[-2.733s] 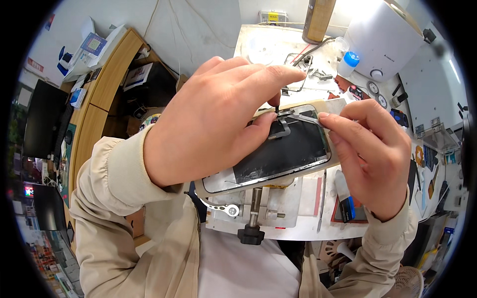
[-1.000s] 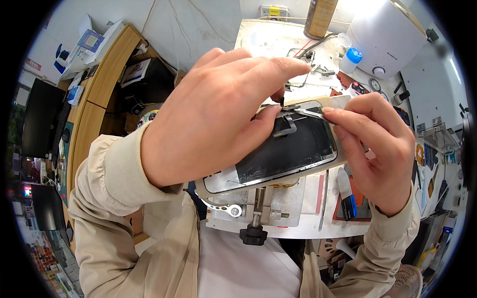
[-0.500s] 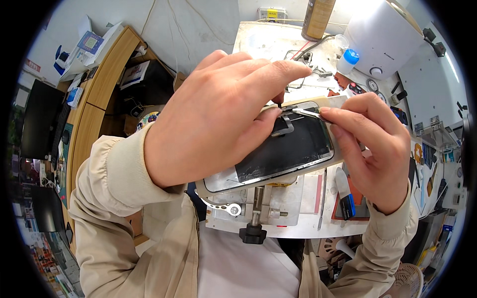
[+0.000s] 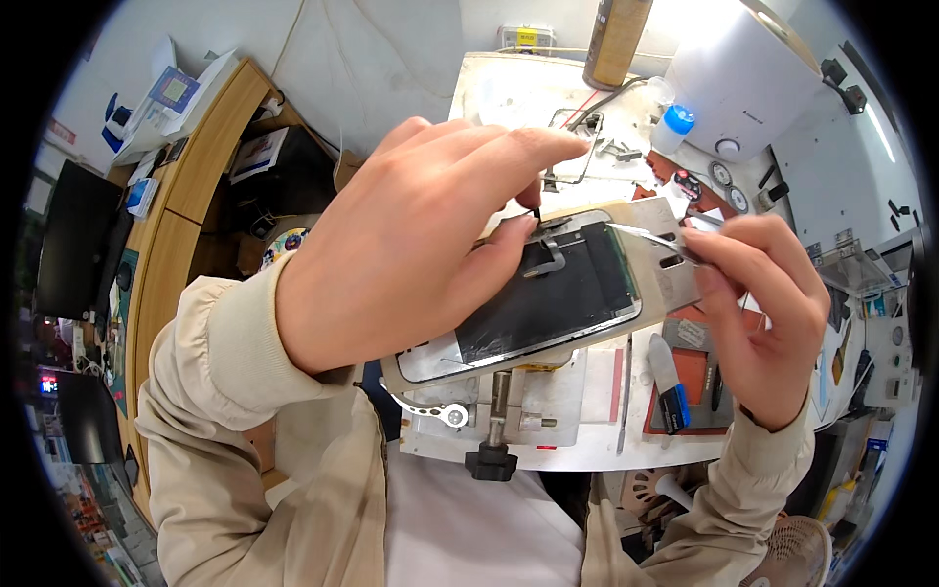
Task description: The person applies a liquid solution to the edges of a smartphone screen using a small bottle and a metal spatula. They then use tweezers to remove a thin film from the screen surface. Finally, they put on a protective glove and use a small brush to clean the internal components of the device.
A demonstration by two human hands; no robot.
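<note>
Left hand [image 4: 411,240] obscures rectangular phone screen [image 4: 548,305] at ten o'clock, grip indeterminable; right hand [image 4: 768,313] pinches slim metal tweezers [image 4: 646,234], two o'clock.

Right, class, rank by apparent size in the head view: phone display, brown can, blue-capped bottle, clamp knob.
1. Phone display
2. Brown can
Too alike to rank: blue-capped bottle and clamp knob.

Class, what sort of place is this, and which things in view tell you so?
Probably an electronics repair workshop: a dark phone-like screen panel lies before the person, whose right hand holds slim metal tweezers, and small metal pieces lie on the worktop beyond.
</note>
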